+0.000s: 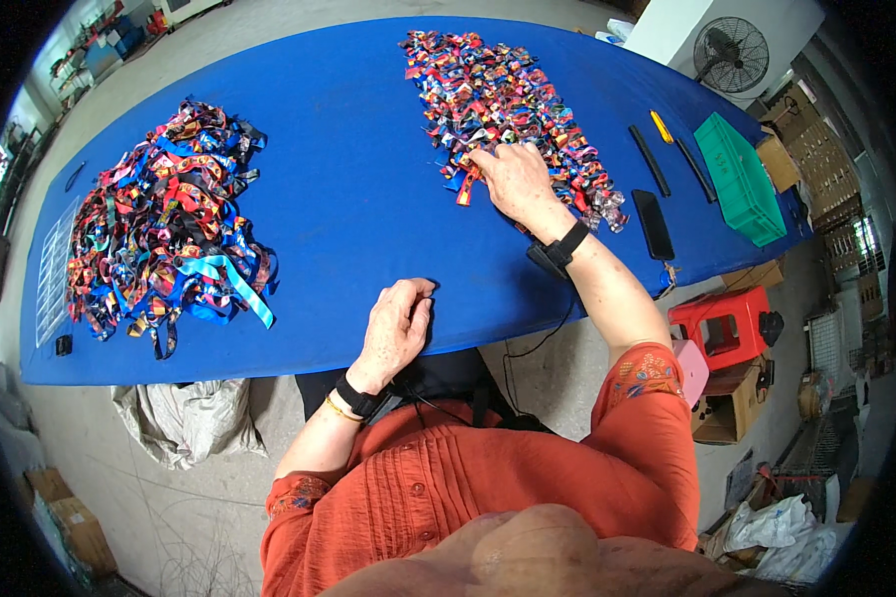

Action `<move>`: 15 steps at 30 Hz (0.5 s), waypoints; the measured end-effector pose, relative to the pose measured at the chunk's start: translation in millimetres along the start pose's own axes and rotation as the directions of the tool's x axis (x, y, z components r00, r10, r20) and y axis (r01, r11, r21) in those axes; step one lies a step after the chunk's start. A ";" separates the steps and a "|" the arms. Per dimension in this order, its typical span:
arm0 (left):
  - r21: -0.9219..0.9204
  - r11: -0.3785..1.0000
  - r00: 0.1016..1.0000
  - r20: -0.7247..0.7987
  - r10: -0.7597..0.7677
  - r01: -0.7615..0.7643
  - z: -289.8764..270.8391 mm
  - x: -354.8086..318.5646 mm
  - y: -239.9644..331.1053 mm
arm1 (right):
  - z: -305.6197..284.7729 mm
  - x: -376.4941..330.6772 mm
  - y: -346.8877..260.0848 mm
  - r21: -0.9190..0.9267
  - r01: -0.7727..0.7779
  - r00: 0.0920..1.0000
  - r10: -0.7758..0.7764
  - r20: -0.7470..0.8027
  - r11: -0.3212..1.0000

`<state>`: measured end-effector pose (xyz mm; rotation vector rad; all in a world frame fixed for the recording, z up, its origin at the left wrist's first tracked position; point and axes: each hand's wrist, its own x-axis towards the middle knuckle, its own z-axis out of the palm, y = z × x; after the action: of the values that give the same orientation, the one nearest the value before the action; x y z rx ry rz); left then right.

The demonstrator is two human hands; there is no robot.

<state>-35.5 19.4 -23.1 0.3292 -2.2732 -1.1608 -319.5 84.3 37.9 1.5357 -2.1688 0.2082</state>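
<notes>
A long, neat layout of small folded printed ribbon straps (498, 95) runs across the blue table on the right. At its near left border, my right hand (518, 184) reaches down with thumb and fingers pinched on a red-and-yellow ribbon strap (464, 189). Its fingertips partly cover that strap. My left hand (398, 323) rests near the table's front edge, fingers loosely curled, with nothing visible in it. Over on the left lies a large tangled heap of similar ribbon straps (164, 219), mixed red, blue and black, with a light-blue ribbon (234, 279) on top.
To the right on the blue table (334, 149) lie a black phone (653, 225), dark rods (649, 159), a yellow cutter (661, 126) and a green crate (737, 179). A red stool (722, 326) and a fan (731, 55) stand beyond. Cables hang from my wrist bands.
</notes>
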 end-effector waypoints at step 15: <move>-0.003 1.000 1.000 -0.001 -0.003 0.003 0.2 -2.1 1.6 | -30.3 -53.8 -62.1 0.430 0.183 0.983 -0.178 -0.051 0.884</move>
<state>-33.9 21.5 -22.7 0.3316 -2.2700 -1.1653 -239.6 119.2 31.0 1.9600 -2.0427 0.6746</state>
